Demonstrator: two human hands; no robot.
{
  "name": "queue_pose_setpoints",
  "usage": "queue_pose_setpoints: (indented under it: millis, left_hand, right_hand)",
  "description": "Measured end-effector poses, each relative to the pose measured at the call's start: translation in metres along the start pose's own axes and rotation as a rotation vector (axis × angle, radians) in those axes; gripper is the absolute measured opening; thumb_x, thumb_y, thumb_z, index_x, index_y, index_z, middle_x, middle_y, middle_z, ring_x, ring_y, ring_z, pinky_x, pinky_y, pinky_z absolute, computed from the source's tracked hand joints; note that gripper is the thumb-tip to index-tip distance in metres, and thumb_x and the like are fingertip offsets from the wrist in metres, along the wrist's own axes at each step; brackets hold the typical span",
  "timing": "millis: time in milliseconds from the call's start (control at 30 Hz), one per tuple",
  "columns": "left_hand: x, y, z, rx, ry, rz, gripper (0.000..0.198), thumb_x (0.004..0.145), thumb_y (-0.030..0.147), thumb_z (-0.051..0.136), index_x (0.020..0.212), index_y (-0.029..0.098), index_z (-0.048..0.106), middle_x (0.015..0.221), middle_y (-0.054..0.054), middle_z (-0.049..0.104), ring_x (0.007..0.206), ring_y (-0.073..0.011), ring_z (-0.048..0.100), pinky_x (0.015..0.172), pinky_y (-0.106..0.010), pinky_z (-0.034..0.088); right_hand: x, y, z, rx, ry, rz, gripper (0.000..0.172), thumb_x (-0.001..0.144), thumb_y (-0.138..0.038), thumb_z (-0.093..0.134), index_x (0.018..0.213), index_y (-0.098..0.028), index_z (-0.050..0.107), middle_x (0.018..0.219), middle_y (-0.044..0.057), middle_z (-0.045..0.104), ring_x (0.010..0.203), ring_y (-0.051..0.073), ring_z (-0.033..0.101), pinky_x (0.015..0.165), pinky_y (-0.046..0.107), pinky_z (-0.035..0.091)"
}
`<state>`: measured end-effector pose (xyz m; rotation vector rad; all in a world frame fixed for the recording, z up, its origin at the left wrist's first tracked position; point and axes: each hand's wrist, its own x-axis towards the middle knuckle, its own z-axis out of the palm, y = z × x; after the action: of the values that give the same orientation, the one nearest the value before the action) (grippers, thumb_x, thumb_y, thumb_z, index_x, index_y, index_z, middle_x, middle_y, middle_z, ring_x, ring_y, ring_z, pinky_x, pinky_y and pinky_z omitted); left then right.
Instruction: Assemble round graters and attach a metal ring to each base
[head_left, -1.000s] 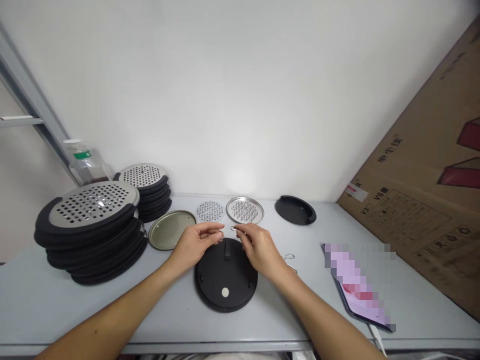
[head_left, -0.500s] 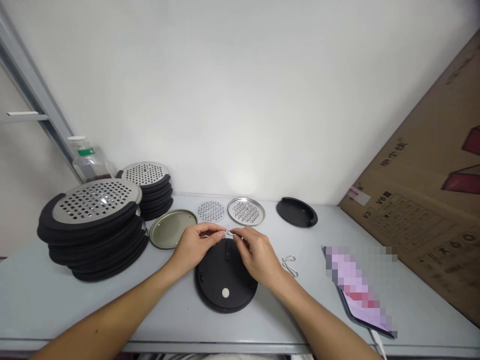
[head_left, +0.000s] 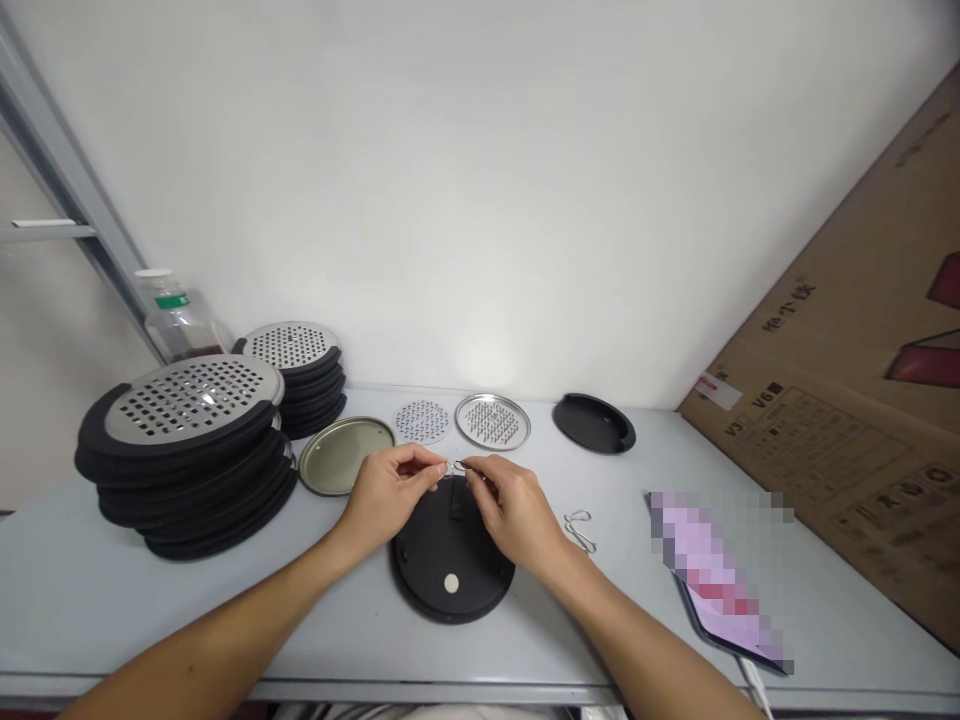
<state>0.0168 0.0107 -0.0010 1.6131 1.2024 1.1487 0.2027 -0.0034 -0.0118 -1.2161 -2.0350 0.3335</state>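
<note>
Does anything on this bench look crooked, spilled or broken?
The front-left stack of black-edged discs looks uneven: its edges don't line up, though the viewing angle may exaggerate that. Blocky squares cover the phone's screen and reach past its edge, which looks odd too. I see no spill or damage.

Part of the disc's (head_left: pixel 439 555) rim is covered by the right hand (head_left: pixel 514 505). Just beyond the disc, the wire (head_left: pixel 458 464) is too small to be made out. Right of it, the phone's (head_left: pixel 712 570) screen is pixelated and the box (head_left: pixel 840 420) is cut off. Left of it, the plate (head_left: pixel 337 460) is partly hidden by the left hand (head_left: pixel 390 495).
</note>
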Motion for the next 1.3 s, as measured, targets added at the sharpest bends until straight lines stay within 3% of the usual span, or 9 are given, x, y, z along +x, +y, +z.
queue_pose_setpoints:
  millis: [267,500,667,767,967,1300]
  left_hand:
    - [0.0020,-0.0052,0.0015,0.011,-0.086,0.004,0.022,0.081,0.034,0.064,0.095,0.018,0.072,0.076,-0.002,0.067,0.067,-0.0149,0.059,0.065,-0.025,0.049]
    - [0.0003,-0.0067,0.0029,-0.065,-0.060,-0.029,0.023,0.082,0.038,0.064,0.092,0.017,0.068,0.074,-0.002,0.066,0.066,-0.0155,0.063,0.062,-0.025,0.051]
    - [-0.0031,-0.0086,0.0062,0.030,-0.040,0.058,0.019,0.084,0.035,0.062,0.088,0.018,0.069,0.078,-0.003,0.069,0.069,-0.0169,0.065,0.064,-0.026,0.052]
    - [-0.0048,-0.0069,0.0080,0.130,-0.012,0.146,0.015,0.085,0.032,0.061,0.085,0.020,0.070,0.080,-0.003,0.071,0.074,-0.0174,0.066,0.065,-0.025,0.051]
    - [-0.0075,-0.0037,0.0088,0.222,0.013,0.254,0.013,0.087,0.029,0.061,0.088,0.021,0.071,0.083,-0.002,0.072,0.075,-0.0158,0.065,0.068,-0.024,0.050]
    - [-0.0050,-0.0082,0.0064,0.180,-0.053,0.278,0.018,0.084,0.028,0.068,0.100,0.022,0.073,0.086,-0.003,0.070,0.078,-0.0167,0.065,0.073,-0.027,0.052]
  right_hand:
    - [-0.0007,-0.0017,-0.0006,-0.004,-0.022,0.002,0.025,0.094,-0.019,0.045,0.108,-0.019,0.065,0.091,0.007,0.070,0.080,0.020,0.065,0.073,0.031,0.048]
    - [0.0002,0.0000,-0.0003,0.019,-0.024,0.024,0.025,0.093,-0.019,0.045,0.105,-0.018,0.067,0.095,0.008,0.072,0.083,0.021,0.065,0.074,0.031,0.048]
    - [0.0005,-0.0010,0.0008,0.193,-0.052,0.112,0.024,0.093,-0.024,0.047,0.100,-0.020,0.070,0.081,0.005,0.070,0.068,0.017,0.063,0.063,0.027,0.047]
    - [0.0005,-0.0032,0.0026,0.387,-0.103,0.219,0.024,0.092,-0.029,0.049,0.088,-0.020,0.070,0.067,0.002,0.064,0.056,0.014,0.057,0.054,0.025,0.045]
    - [0.0040,-0.0072,0.0022,0.678,-0.169,0.434,0.023,0.085,-0.032,0.057,0.071,-0.016,0.067,0.058,-0.001,0.057,0.046,0.010,0.051,0.047,0.022,0.042]
    - [0.0075,-0.0005,-0.0020,0.819,-0.197,0.487,0.026,0.082,-0.032,0.060,0.063,-0.015,0.062,0.051,-0.003,0.054,0.044,0.008,0.048,0.047,0.022,0.039]
